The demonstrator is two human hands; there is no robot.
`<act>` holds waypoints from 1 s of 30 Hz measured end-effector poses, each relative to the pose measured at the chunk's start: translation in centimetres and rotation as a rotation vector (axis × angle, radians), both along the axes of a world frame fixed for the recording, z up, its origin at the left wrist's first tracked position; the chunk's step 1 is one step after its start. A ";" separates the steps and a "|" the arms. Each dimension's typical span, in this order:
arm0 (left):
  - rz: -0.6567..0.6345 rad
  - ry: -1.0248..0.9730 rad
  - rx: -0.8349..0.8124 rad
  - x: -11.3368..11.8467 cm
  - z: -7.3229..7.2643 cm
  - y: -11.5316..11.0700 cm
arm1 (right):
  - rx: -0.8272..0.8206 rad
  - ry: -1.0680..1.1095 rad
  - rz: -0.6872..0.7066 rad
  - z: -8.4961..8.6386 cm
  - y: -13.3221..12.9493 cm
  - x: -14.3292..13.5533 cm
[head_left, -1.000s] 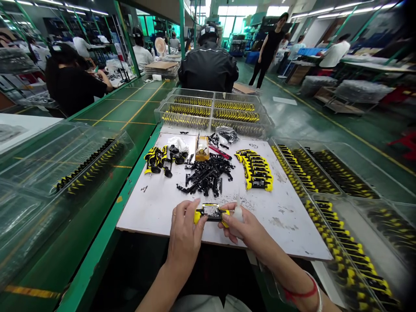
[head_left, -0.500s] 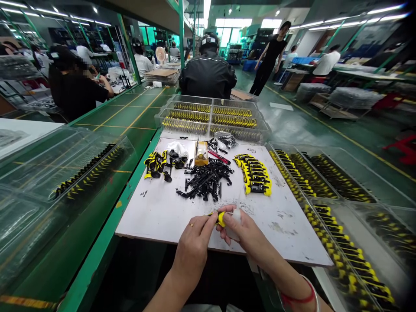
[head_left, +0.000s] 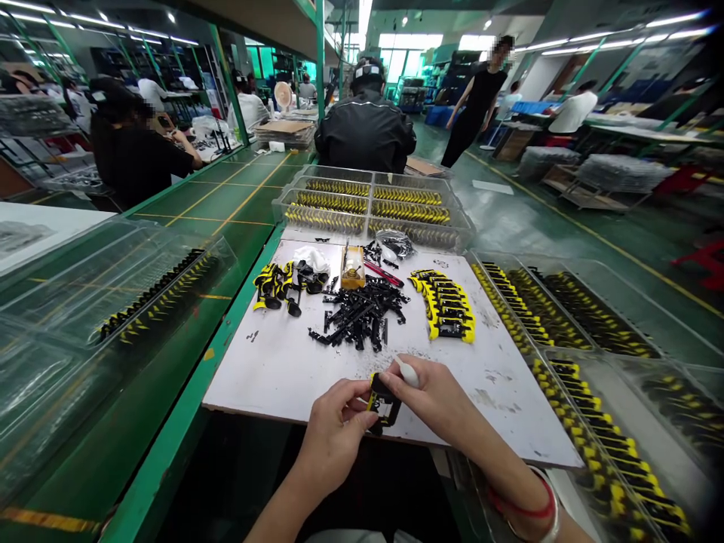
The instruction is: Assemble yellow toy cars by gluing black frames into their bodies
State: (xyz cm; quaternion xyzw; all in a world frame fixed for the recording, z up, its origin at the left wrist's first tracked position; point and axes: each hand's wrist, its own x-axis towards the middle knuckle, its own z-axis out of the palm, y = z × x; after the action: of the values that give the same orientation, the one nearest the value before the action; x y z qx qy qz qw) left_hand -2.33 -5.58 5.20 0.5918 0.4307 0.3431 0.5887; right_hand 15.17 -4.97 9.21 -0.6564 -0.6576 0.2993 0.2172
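Note:
My left hand (head_left: 331, 434) pinches a yellow-and-black plastic part (head_left: 385, 392) over the front edge of the white board (head_left: 254, 381). The part is a black frame with an opening, turned roughly on end. My right hand (head_left: 444, 400) is closed around a white squeeze bottle (head_left: 409, 374), while its thumb and fingertips touch the part's upper end. Beyond my hands lies a pile of small black plastic pieces (head_left: 367, 309). A curved row of yellow-and-black parts (head_left: 446, 305) is to the right of the pile, and loose yellow-and-black parts (head_left: 274, 283) lie to the left.
A small yellow box (head_left: 353, 277), a red tool (head_left: 385, 273) and a plastic bag (head_left: 396, 243) are behind the pile. Clear trays of parts stand at the back (head_left: 370, 188), right (head_left: 543, 351) and left (head_left: 223, 264). A person in a dark jacket (head_left: 365, 128) sits ahead.
The part has been turned from lying across my fingers to standing on end, showing its black frame. The bottle has tilted in my right hand. A person in the background walks right.

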 end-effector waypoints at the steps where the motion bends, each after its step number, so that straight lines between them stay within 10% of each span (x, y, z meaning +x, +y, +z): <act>1: -0.011 -0.009 -0.036 0.0 -0.1 0.1 | -0.007 -0.037 0.005 -0.1 0.2 -0.1; 10: -0.009 -0.092 -0.218 -0.1 -1.8 -0.3 | -0.132 -0.247 0.031 -1.2 2.1 -0.9; 18: -0.006 0.009 0.017 0.3 -2.7 -0.2 | -0.122 -0.203 0.048 -2.5 3.3 -1.3; 30: 0.275 0.039 -0.048 1.0 -5.1 2.7 | -0.082 0.583 -0.048 -5.1 2.9 1.3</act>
State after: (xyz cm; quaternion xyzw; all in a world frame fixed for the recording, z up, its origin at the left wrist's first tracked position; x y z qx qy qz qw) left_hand -1.28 -2.87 0.08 0.5196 0.5273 0.3984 0.5415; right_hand 16.50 -2.05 4.13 -0.5661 -0.5392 0.4964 0.3773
